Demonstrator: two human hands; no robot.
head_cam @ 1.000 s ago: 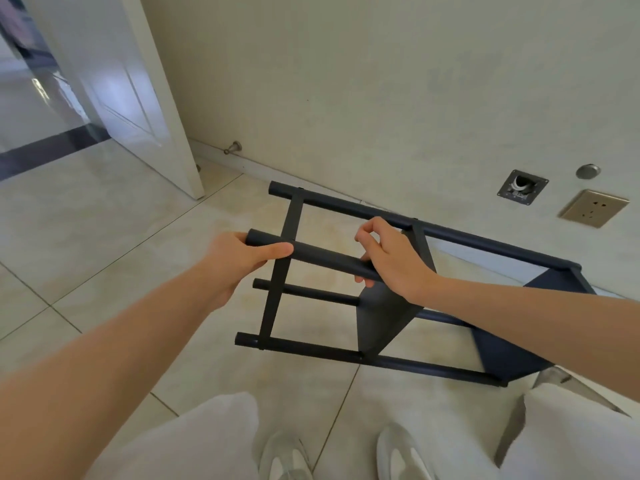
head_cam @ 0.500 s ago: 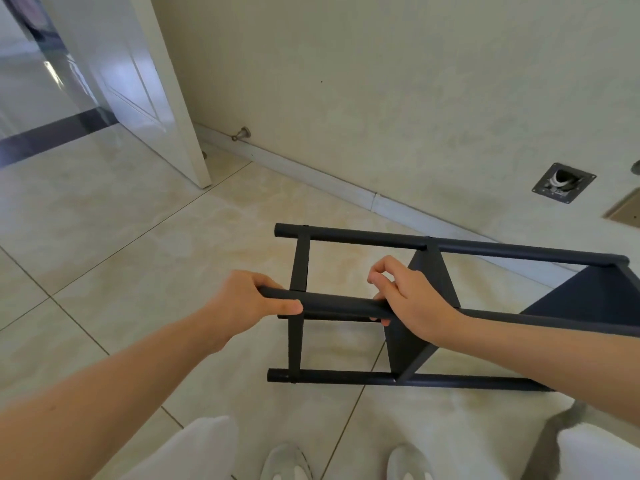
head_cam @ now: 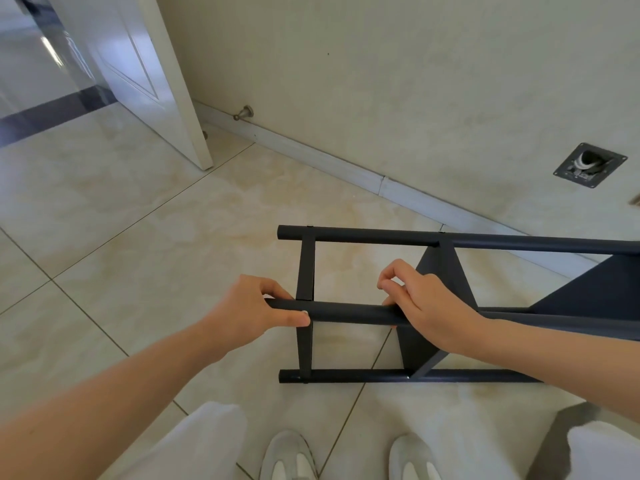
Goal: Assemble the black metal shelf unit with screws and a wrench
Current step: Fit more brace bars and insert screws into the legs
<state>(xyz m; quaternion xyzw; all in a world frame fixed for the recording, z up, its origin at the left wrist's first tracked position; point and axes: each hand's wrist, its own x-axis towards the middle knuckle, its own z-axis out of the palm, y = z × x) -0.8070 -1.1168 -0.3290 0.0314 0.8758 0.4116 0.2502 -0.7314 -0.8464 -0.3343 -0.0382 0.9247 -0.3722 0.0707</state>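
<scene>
- The black shelf unit [head_cam: 363,234] lies on its side on the tiled floor [head_cam: 138,271], close to the wall [head_cam: 381,98] and in front of the person's shoes [head_cam: 287,459].
- Compared with 1 second ago, its tubes now run almost level across the view. Before, they were slanted, with the left end farther from the person. I judge that the unit was turned and brought nearer to the feet.
- The left hand [head_cam: 254,306] still grasps the end of the upper tube [head_cam: 353,311], with the thumb along its near side and the fingers curled over it.
- The right hand [head_cam: 434,306] holds the same tube beside the triangular shelf panel [head_cam: 440,271]. Its index finger and thumb are raised and pinched together above the tube, and I cannot tell if something small is between them.
- The bottom tube [head_cam: 346,375] seems to rest on the floor, so the unit looks settled for work.
- For the task, this looks like positioning: the joints at the cross bar [head_cam: 305,268] now face the person. No screws and no wrench are visible, so fastening is not yet in hand.
- The door [head_cam: 138,64] now sits farther left in the view.
</scene>
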